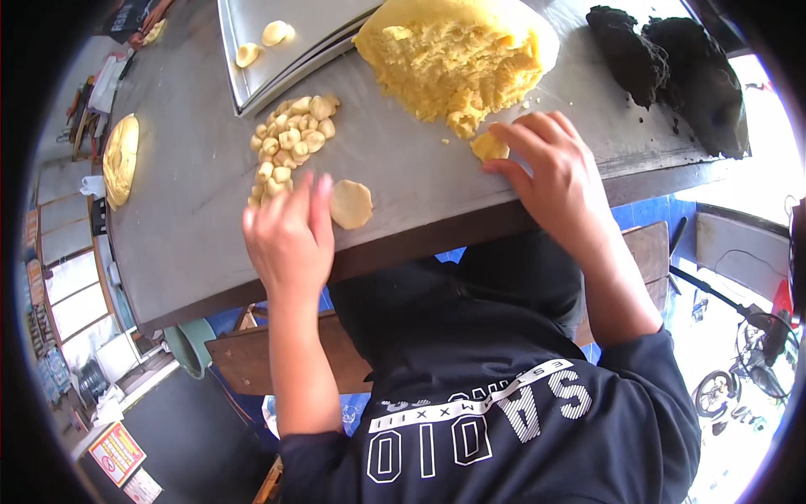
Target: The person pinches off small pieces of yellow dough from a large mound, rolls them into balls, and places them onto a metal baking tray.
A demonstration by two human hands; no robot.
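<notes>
Small yellow dough piece (pixel 489 148) being pinched by right hand (pixel 554 181), just below big dough mound (pixel 457 59), freshly torn. Left hand (pixel 290 235) open, flat beside flattened disc (pixel 351 204), lower left of mound; hands apart.

Red-and-yellow rectangular sign (pixel 116 454) at lower left, floor level

Worktop (pixel 210 185): grey metal, dull sheen, smooth w/ faint scuffs. Tray (pixel 277 67) at far edge: brighter polished metal. Big dough lump (pixel 457 63): yellow, matt, crumbly rough where torn, smooth on top. Flat disc (pixel 351 204) nr front edge: smooth, matt. Small pieces (pixel 290 143): soft, slightly glossy. Dark mass (pixel 672 67) at far right corner: black, coarse, fibrous-looking. Bench (pixel 252 357) below: brown wood, matt.
</notes>
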